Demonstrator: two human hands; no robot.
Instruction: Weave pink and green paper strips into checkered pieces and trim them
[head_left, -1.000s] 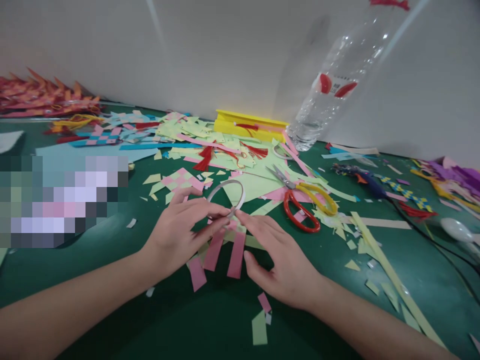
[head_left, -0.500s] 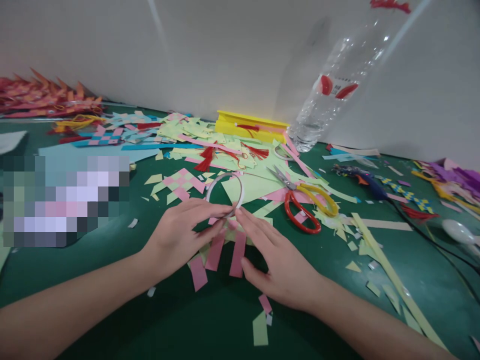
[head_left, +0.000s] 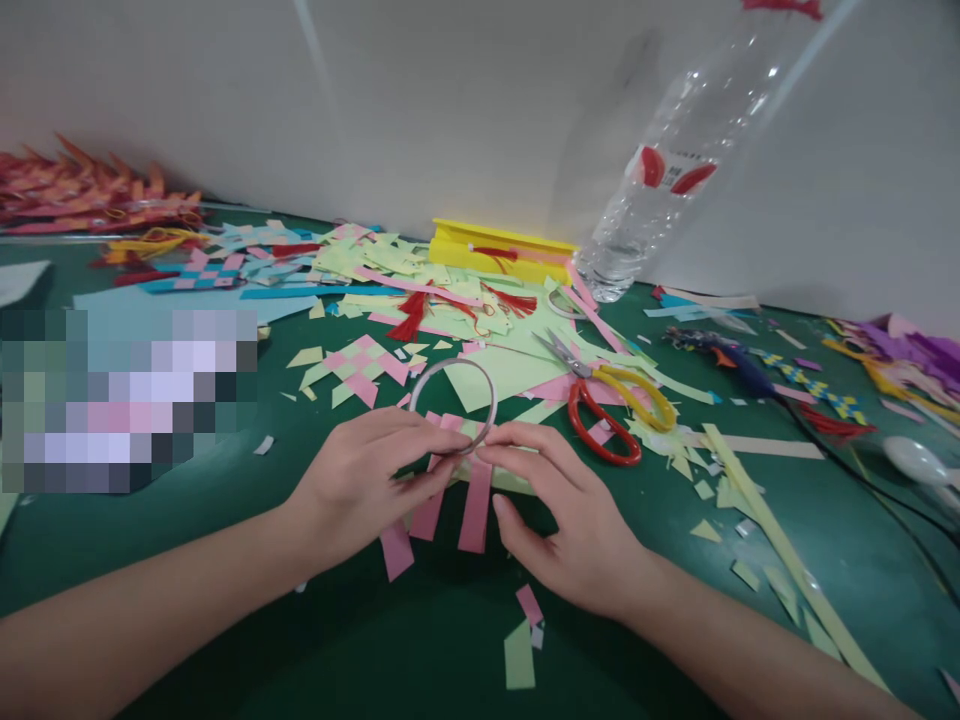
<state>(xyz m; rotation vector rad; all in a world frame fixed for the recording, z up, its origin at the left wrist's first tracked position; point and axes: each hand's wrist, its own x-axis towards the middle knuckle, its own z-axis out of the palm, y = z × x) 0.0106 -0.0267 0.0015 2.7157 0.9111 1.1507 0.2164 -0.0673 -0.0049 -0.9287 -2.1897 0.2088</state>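
Note:
A thin white ring, like a nearly used-up tape roll [head_left: 493, 400], stands on edge, pinched at its lower rim between the thumb and fingers of my left hand [head_left: 356, 475]. Beneath both hands lies a weave of pink and pale green paper strips [head_left: 475, 508], its pink ends pointing toward me; the hands partly cover it. My right hand [head_left: 574, 515] has its thumb apart from the fingers, and its fingertips rest at the weave's upper part, close beside the ring. Whether a bit of tape is between them is too small to tell.
Scissors [head_left: 592, 380] with red and yellow handles lie right of the hands. Behind are a finished-looking pink-green weave [head_left: 358, 368], red tassels [head_left: 411, 318], a yellow folder strip [head_left: 495, 250] and a leaning plastic bottle [head_left: 667, 170]. A glue gun [head_left: 731, 362] with cord lies right.
The ring has tipped and shifted slightly toward me and right. My right fingers have drawn a little back from the ring, uncovering more of the weave's upper part.

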